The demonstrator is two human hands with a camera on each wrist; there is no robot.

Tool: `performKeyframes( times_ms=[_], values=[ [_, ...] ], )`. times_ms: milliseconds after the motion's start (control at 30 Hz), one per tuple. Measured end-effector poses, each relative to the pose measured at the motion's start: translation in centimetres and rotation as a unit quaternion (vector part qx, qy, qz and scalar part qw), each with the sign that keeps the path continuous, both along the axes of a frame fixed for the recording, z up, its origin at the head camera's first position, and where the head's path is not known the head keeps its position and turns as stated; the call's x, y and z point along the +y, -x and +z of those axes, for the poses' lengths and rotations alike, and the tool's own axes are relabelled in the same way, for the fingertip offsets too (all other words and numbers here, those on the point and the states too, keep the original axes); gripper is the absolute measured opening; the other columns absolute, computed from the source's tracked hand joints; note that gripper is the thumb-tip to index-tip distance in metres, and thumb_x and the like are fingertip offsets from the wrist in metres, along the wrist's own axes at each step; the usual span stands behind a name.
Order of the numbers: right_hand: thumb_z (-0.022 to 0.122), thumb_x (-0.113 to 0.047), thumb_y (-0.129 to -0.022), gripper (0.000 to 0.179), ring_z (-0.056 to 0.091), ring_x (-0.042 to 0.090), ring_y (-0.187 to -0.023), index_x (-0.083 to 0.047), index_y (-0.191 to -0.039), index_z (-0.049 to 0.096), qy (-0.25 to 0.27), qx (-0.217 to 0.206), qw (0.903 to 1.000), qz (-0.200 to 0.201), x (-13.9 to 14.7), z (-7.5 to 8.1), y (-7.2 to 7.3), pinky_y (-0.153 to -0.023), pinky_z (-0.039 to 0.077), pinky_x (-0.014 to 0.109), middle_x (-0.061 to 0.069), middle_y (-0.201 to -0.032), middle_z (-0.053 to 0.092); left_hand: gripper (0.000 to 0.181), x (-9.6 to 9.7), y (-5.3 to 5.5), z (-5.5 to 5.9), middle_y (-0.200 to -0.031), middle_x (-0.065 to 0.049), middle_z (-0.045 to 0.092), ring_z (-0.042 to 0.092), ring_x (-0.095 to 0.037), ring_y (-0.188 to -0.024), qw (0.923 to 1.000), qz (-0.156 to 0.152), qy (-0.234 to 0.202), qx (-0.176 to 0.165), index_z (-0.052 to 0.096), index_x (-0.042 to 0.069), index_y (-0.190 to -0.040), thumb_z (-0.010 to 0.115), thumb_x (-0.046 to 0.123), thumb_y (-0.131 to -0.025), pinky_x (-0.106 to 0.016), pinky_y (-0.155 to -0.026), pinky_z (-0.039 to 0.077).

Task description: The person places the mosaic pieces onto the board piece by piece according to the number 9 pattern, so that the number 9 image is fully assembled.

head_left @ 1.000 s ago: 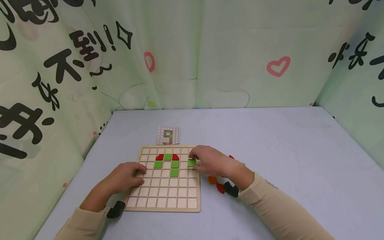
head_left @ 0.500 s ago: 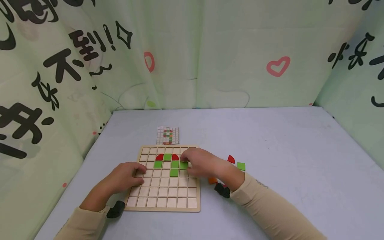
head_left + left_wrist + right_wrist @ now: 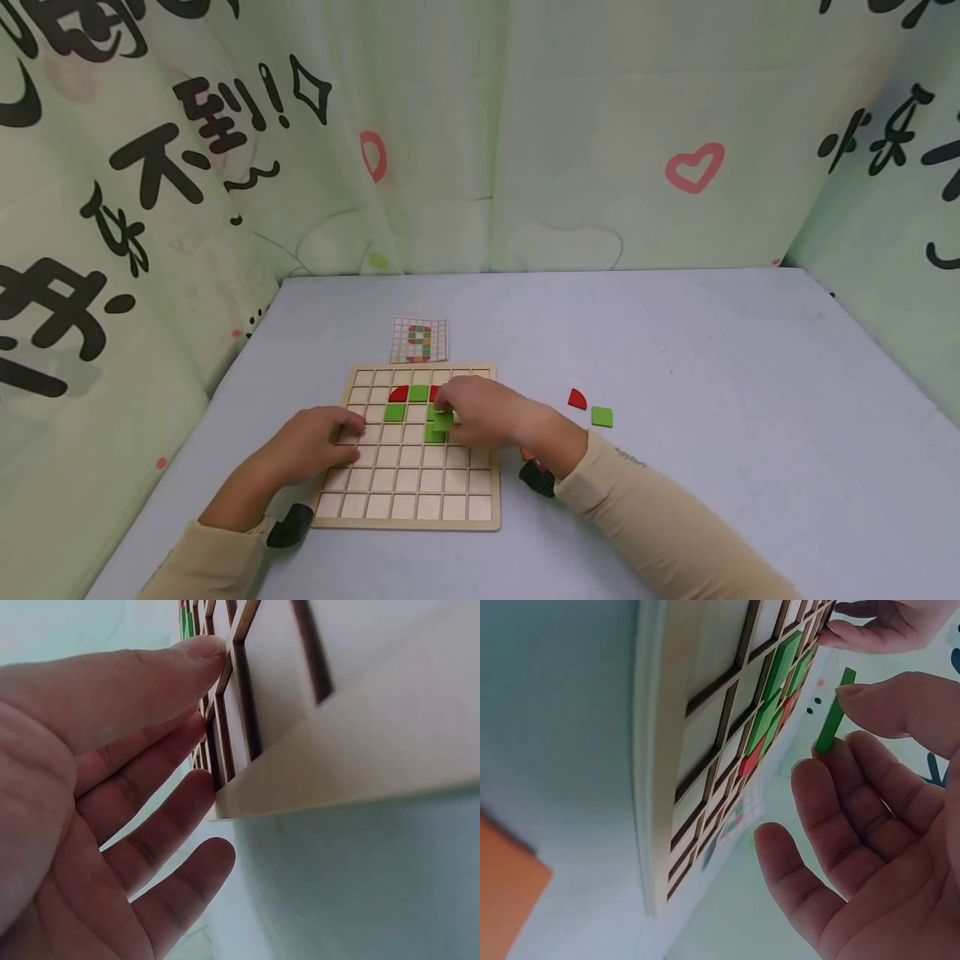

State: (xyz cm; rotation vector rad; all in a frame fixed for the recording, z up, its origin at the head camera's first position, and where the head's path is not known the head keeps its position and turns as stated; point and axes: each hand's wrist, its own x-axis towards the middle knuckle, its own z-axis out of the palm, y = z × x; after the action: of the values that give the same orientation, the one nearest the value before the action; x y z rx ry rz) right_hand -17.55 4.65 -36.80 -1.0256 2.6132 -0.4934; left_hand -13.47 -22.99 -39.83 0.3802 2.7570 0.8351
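My right hand [image 3: 487, 410] pinches a square green tile [image 3: 835, 711] between thumb and fingers, held above the wooden grid board [image 3: 408, 524]. In the head view that tile overlaps green tiles lying in the grid. A red quarter-round tile [image 3: 399, 393], a green tile [image 3: 418, 392] and another green tile [image 3: 394, 412] lie in cells at the upper part. A second red tile is partly hidden behind my right fingers. My left hand [image 3: 318, 437] rests at the board's left edge, its thumb [image 3: 180, 675] over the grid and its fingers loosely extended.
Behind the board lies a small pattern card [image 3: 418, 340] with a coloured figure on a grid. To the right lie a loose red tile [image 3: 577, 399] and a loose green tile [image 3: 602, 417]. An orange tile [image 3: 510, 889] sits near the board, partly hidden by my right wrist.
My right hand has moved left across the board with the green tile, from the right-hand columns to above the placed green tiles. The left hand has stayed at the edge.
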Motion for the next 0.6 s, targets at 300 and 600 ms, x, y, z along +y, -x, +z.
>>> performKeyframes(
  times_ms=[300, 600],
  values=[
    [0.066, -0.009, -0.093, 0.027, 0.059, 0.019, -0.106, -0.003, -0.119, 0.066, -0.006, 0.011, 0.9997, 0.021, -1.5, 0.0, 0.0, -0.096, 0.049, 0.032, 0.006, -0.116, 0.065, 0.025, -0.1, 0.0, -0.2, -0.124, -0.007, 0.067, 0.053, -0.037, -0.126, 1.0000, 0.000, -0.001, 0.005, 0.071, 0.007, -0.109, 0.077, 0.011, -0.086, -0.052, -0.101, 0.044],
    [0.067, -0.014, -0.095, 0.028, 0.059, 0.017, -0.106, -0.005, -0.122, 0.066, -0.019, 0.002, 0.9998, 0.010, -2.3, -0.3, 0.0, -0.096, 0.049, 0.031, 0.004, -0.119, 0.065, 0.025, 0.1, 0.0, -0.1, -0.124, -0.007, 0.067, 0.052, -0.037, -0.126, 1.0000, 0.003, 0.003, 0.005, 0.071, 0.007, -0.110, 0.077, 0.010, -0.086, -0.053, -0.101, 0.044]
  ],
)
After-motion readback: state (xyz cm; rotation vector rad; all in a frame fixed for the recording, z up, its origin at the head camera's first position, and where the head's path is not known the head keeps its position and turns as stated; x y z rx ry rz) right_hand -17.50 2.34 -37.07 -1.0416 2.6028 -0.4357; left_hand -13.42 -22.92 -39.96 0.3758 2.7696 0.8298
